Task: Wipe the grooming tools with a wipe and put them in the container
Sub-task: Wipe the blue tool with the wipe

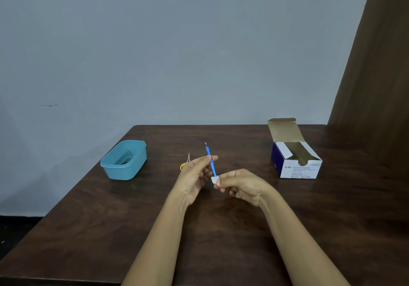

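while we read from the near edge outward, we log each thing in turn:
right hand [240,186]: closed; its fingertips pinch the white wipe [214,179] around the lower end of the blue tool [211,163], we judge to rub that end clean.
left hand [197,173]: closed on the tool's shaft, thumb and fingers steadying it so the wipe can slide along.
tool's place: in the air over the middle of the dark wooden table [88,230], between both hands, touching nothing else.
tool's axis: long axis runs from 5 o'clock at the wipe to 11 o'clock, the thin metal tip pointing up and away from us, tilted slightly left.
scissors [185,163]: yellow-handled, lying on the table just beyond the left hand, point toward 12 o'clock; we judge they wait their turn.
container [124,160]: light blue, open, at 10 o'clock from the hands; something dark lies inside, too dim to name.
swab box [296,159]: at 2 o'clock, flap raised, within the right hand's reach for fresh wipes.
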